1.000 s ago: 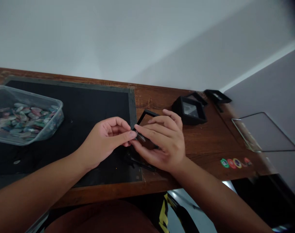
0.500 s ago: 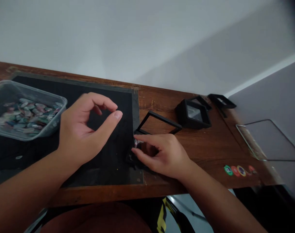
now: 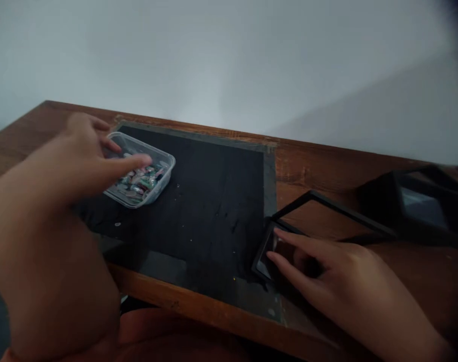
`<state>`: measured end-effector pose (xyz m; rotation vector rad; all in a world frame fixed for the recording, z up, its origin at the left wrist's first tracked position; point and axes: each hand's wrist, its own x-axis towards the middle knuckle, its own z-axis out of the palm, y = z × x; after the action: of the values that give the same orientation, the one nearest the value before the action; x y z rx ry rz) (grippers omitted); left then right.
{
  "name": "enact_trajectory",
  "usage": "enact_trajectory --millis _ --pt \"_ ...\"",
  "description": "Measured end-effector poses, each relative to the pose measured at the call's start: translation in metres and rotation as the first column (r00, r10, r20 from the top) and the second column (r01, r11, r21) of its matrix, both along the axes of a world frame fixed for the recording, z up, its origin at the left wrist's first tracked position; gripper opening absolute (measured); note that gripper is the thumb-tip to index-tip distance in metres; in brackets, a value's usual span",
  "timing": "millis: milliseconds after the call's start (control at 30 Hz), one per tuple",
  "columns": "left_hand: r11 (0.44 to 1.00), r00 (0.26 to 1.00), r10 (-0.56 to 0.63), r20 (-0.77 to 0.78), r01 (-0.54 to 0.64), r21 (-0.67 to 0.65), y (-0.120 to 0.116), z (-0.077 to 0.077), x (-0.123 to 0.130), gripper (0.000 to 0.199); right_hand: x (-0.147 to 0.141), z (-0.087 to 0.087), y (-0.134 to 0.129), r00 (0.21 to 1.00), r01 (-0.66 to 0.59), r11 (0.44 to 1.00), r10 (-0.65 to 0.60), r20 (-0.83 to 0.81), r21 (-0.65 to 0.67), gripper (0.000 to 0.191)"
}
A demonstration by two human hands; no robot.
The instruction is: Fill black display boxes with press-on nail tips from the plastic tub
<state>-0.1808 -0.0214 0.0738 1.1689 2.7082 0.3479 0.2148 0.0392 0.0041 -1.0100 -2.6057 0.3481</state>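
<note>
My left hand (image 3: 89, 156) reaches over the near left side of a clear plastic container (image 3: 168, 173), its thumb and fingers apart and holding nothing I can see. Inside lie many small polished stones (image 3: 138, 181) in green, pink and white tones, partly hidden by the hand. At the right, the fingertips of my right hand (image 3: 327, 271) are down at an opened black display frame (image 3: 264, 246). Between thumb and index finger is a small pale, shiny piece (image 3: 278, 244), too blurred to name. The frame's hinged lid (image 3: 338, 206) stands raised behind that hand.
A black mat (image 3: 213, 201) with grey borders covers part of the wooden table (image 3: 198, 296). Tiny bits and one small clear piece (image 3: 117, 224) lie on it. More black frames (image 3: 421, 201) stand at the right, blurred. The wall (image 3: 213, 60) rises behind.
The view has swung left. My left hand has moved from above the mat to the container, its fingers now spread wider. My right hand stays at the frame.
</note>
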Motion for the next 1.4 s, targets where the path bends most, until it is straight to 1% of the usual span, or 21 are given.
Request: enact_trajectory --millis 67,133,233,400,533,600,733,800,867,967,1000,1067,1100,1133,1167,1200,1233,1267,1300,1333,1400 --pt "0.997 0.999 0.008 0.052 -0.003 -0.083 0.001 -0.002 0.003 0.122 0.000 0.000 0.000 1.000 -0.018 0.999 0.018 0.004 0.029 0.032" --pt "0.997 0.985 -0.051 0.162 0.058 -0.043 0.004 -0.008 0.004 0.120 -0.001 -0.001 0.001 0.999 -0.028 0.998 0.029 -0.013 0.059 0.037" --pt "0.991 0.964 -0.113 0.239 0.128 -0.046 0.011 -0.013 0.006 0.115 -0.001 0.000 0.000 0.998 -0.027 0.997 0.032 -0.056 0.075 0.040" --pt "0.988 0.973 -0.117 0.200 0.134 -0.077 0.020 -0.009 0.010 0.118 0.003 0.001 -0.004 0.989 -0.032 0.998 0.040 -0.144 0.061 0.037" --pt "0.995 0.982 -0.076 0.173 0.085 -0.043 0.022 -0.010 0.004 0.121 0.005 0.003 -0.007 0.975 -0.048 0.998 0.055 -0.216 0.040 0.029" --pt "0.998 0.985 -0.068 0.156 0.068 0.009 0.020 -0.011 0.001 0.110 0.005 0.005 -0.007 0.967 -0.060 0.998 0.065 -0.246 0.028 0.026" --pt "0.984 0.993 -0.080 0.087 0.066 0.163 0.014 -0.008 0.005 0.061 0.005 0.008 -0.006 0.949 -0.069 0.997 0.075 -0.308 0.031 0.022" --pt "0.968 0.994 -0.088 0.069 0.069 0.242 0.013 -0.005 0.009 0.046 0.004 0.010 -0.005 0.943 -0.051 0.998 0.059 -0.327 0.033 0.021" --pt "0.942 0.993 -0.100 0.060 0.075 0.327 0.013 -0.003 0.014 0.040 0.003 0.011 -0.005 0.937 -0.039 0.999 0.048 -0.346 0.033 0.020" --pt "0.880 0.989 -0.138 0.059 0.095 0.465 0.015 -0.003 0.024 0.041 0.001 0.010 -0.005 0.920 -0.053 0.998 0.061 -0.388 0.032 0.018" --pt "0.856 0.985 -0.162 0.061 0.110 0.505 0.016 -0.004 0.031 0.042 0.001 0.009 -0.004 0.914 -0.064 0.997 0.072 -0.400 0.033 0.017" --pt "0.785 0.963 -0.251 0.101 0.141 0.604 0.018 -0.009 0.053 0.042 0.000 0.008 -0.004 0.906 -0.078 0.996 0.088 -0.414 0.040 0.015" --pt "0.733 0.944 -0.306 0.124 0.150 0.664 0.018 -0.013 0.069 0.038 0.000 0.008 -0.005 0.902 -0.083 0.996 0.093 -0.421 0.041 0.014" --pt "0.640 0.884 -0.415 0.215 0.116 0.759 0.017 -0.018 0.088 0.032 -0.001 0.009 -0.005 0.897 -0.087 0.996 0.094 -0.432 0.036 0.014" --pt "0.577 0.794 -0.528 0.300 0.076 0.813 0.016 -0.024 0.107 0.023 -0.002 0.009 -0.006 0.890 -0.093 0.995 0.093 -0.446 0.022 0.015" --pt "0.563 0.683 -0.626 0.378 0.060 0.824 0.013 -0.030 0.126 0.017 -0.003 0.010 -0.006 0.877 -0.101 0.995 0.089 -0.471 0.000 0.017" --pt "0.587 0.569 -0.687 0.452 0.068 0.807 0.010 -0.037 0.144 0.013 -0.005 0.011 -0.006 0.866 -0.112 0.993 0.081 -0.494 -0.033 0.018" --pt "0.621 0.459 -0.720 0.521 0.090 0.779 0.006 -0.043 0.159 0.011 -0.006 0.012 -0.006 0.845 -0.126 0.990 0.077 -0.529 -0.057 0.019" --pt "0.650 0.375 -0.725 0.578 0.095 0.754 0.004 -0.048 0.171 0.011 -0.008 0.012 -0.006 0.823 -0.152 0.986 0.086 -0.561 -0.072 0.019" --pt "0.676 0.318 -0.715 0.622 0.092 0.731 0.002 -0.054 0.179 0.012 -0.008 0.012 -0.005 0.803 -0.166 0.983 0.090 -0.589 -0.076 0.016" --pt "0.716 0.259 -0.686 0.680 0.075 0.694 0.002 -0.062 0.188 0.015 -0.009 0.012 -0.003 0.794 -0.167 0.982 0.083 -0.602 -0.085 0.014"
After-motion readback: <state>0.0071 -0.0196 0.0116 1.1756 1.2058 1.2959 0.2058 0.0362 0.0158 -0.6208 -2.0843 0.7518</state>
